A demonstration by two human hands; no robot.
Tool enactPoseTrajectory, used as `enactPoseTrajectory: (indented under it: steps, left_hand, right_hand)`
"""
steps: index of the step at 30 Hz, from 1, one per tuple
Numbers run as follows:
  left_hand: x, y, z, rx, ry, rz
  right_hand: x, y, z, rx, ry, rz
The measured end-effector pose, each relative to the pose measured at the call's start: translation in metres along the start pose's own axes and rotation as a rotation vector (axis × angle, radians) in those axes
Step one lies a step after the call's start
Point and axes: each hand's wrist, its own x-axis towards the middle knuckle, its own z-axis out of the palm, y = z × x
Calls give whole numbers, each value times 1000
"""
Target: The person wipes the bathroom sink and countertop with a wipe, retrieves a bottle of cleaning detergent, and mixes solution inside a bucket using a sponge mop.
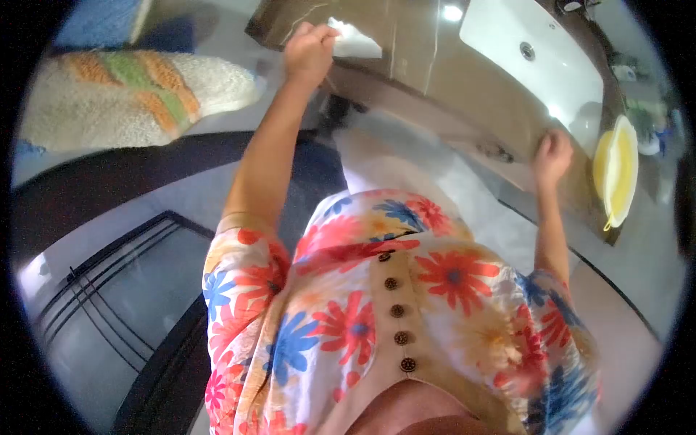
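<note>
My left hand (pixel 310 54) is closed over the left end of the brown stone countertop (pixel 406 43), its fingers pinching a crumpled white cloth (pixel 357 41). Part of the cloth spreads to the right, lying against the counter surface near its front edge. Whether it is fabric or paper is hard to tell. My right hand (pixel 553 156) is at the counter's front edge, just below the white washbasin (pixel 580 83). Its fingers are curled in, slightly blurred, and nothing shows in them.
A yellow and white plastic basin (pixel 618 172) stands tilted at the counter's right end. Several small items and bottles (pixel 641 123) are beyond it. On the left hangs a cream towel or mat (pixel 109 101) with orange and green stripes. A dark-framed panel (pixel 138 283) is at lower left.
</note>
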Motion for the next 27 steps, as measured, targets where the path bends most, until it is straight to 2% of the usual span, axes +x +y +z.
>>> enactPoseTrajectory:
  steps: [3, 12, 16, 19, 20, 24, 27]
  left_hand:
    - [14, -4, -1, 20, 34, 77]
    - [28, -22, -8, 69, -14, 22]
    - [34, -20, -10, 51, -29, 1]
    - [47, -11, -15, 13, -20, -42]
    - [51, -9, -21, -26, -84, -117]
    - [70, -11, -42, 229, -136, 36]
    - [64, 3, -28, 224, -130, -23]
  right_hand:
    - [-5, -6, 11, -3, 46, 40]
    - [6, -22, 30, -9, 97, -14]
    - [14, -26, 25, 3, 35, 59]
    - [34, -30, 16, 1, 67, 74]
    - [39, -27, 17, 18, 63, 47]
    - [60, -33, 23, 10, 93, 44]
    - [70, -39, 25, 45, 77, 35]
